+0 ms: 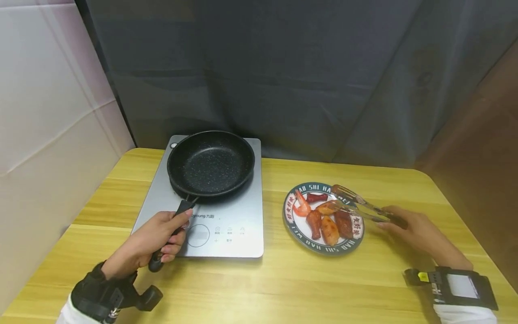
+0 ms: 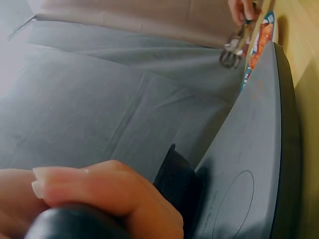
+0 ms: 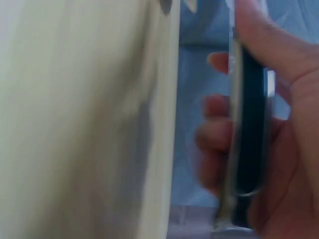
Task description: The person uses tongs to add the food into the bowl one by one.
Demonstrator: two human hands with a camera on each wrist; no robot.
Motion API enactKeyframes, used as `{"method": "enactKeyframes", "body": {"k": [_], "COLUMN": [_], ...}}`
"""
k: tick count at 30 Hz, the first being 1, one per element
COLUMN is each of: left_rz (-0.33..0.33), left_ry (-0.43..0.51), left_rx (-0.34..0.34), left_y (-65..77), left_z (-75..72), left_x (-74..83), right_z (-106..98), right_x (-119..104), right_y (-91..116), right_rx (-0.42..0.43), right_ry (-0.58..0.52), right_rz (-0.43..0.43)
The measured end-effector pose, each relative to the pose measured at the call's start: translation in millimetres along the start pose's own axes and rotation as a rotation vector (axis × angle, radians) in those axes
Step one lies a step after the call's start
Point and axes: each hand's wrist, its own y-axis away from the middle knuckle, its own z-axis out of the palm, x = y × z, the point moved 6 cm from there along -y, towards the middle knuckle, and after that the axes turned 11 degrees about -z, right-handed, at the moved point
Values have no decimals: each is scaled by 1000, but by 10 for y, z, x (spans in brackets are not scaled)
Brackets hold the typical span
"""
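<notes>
In the head view, the left hand (image 1: 159,235) is gripping the handle (image 1: 184,207) of the pan (image 1: 210,173) and the right hand (image 1: 418,233) is holding spread tongs (image 1: 360,200) over the plate (image 1: 305,242) of food (image 1: 329,230) on its left. The left wrist view is showing the pan beyond that hand; the right's is showing tongs probably best squeezed gently, midway along one piece.

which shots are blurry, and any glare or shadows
Head view: mostly clear, though the tongs and right hand look slightly smeared; soft sheen on the wooden table, and shadow beneath the frying pan on the induction cooker; left wrist view: upper left corner washed out, distant tongs soft; right wrist view: blurriest, with the wooden table streaked and the tongs soft-edged.
</notes>
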Motion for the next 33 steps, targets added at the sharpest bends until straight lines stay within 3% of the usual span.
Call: {"method": "enactKeyframes", "body": {"k": [5,14,21,33], "left_rz": [5,4,0,-7], "left_ry": [7,15,9,20], "left_rx": [4,7,5,8], "left_y": [-7,-16,-11,2], "left_z": [4,1,5,-11], "left_x": [11,16,33,10], "right_z": [-135,-315,-224,-78], "right_x": [-163,-395,-375,-369], "right_y": [-127,-338,-429,-507], "right_rx": [32,40,-64,-105], "right_ry": [108,179,216,199], "right_rz": [-13,-73,-24,-34]}}
